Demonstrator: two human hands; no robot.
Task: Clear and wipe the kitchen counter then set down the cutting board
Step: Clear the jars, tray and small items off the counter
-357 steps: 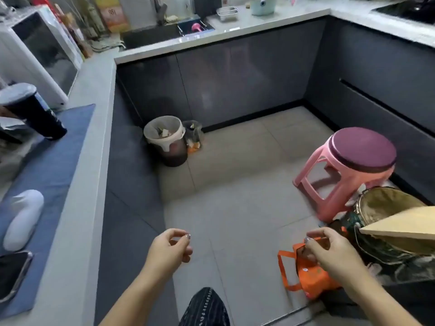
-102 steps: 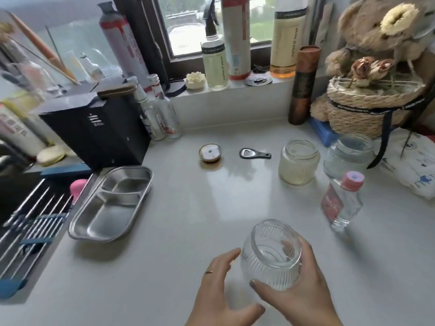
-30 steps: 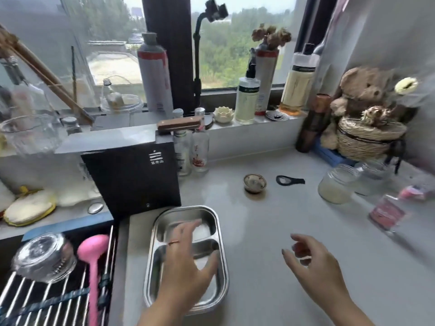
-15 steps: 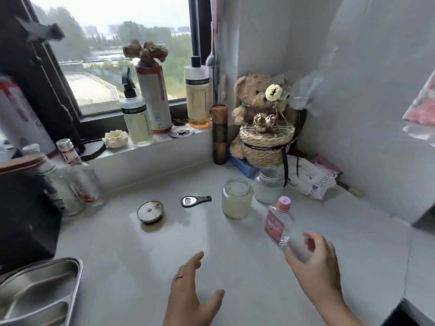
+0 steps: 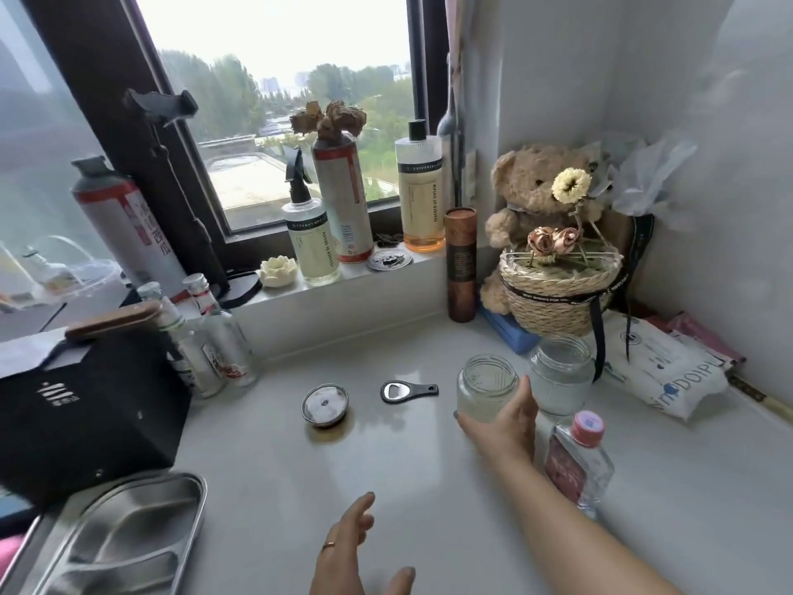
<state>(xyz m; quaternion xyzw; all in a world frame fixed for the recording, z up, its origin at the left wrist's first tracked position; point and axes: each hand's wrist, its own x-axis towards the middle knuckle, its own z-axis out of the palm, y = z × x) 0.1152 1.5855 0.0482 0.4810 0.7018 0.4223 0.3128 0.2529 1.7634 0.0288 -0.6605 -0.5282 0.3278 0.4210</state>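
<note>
My right hand [image 5: 504, 427] is wrapped around a ribbed glass jar [image 5: 485, 386] with pale liquid that stands on the grey counter [image 5: 266, 478]. My left hand [image 5: 352, 556] hovers low over the counter near the front edge, fingers apart and holding nothing. A second glass jar [image 5: 560, 373] stands just right of the held one. A small clear bottle with a pink cap [image 5: 579, 461] stands beside my right forearm. A round metal lid [image 5: 325, 403] and a black bottle opener [image 5: 407, 390] lie mid-counter. No cutting board is in view.
A steel divided tray [image 5: 120, 538] lies at the front left beside a black box [image 5: 81, 405]. Two clear bottles [image 5: 214, 341] stand against the sill. Spray bottles and a can line the windowsill. A teddy bear [image 5: 536, 195] with a woven basket [image 5: 558, 285] and a wipes pack [image 5: 661, 371] fill the right corner.
My right hand has left the pink-capped bottle standing on the counter and reached forward to grip the jar of pale liquid. My left hand stays low and open.
</note>
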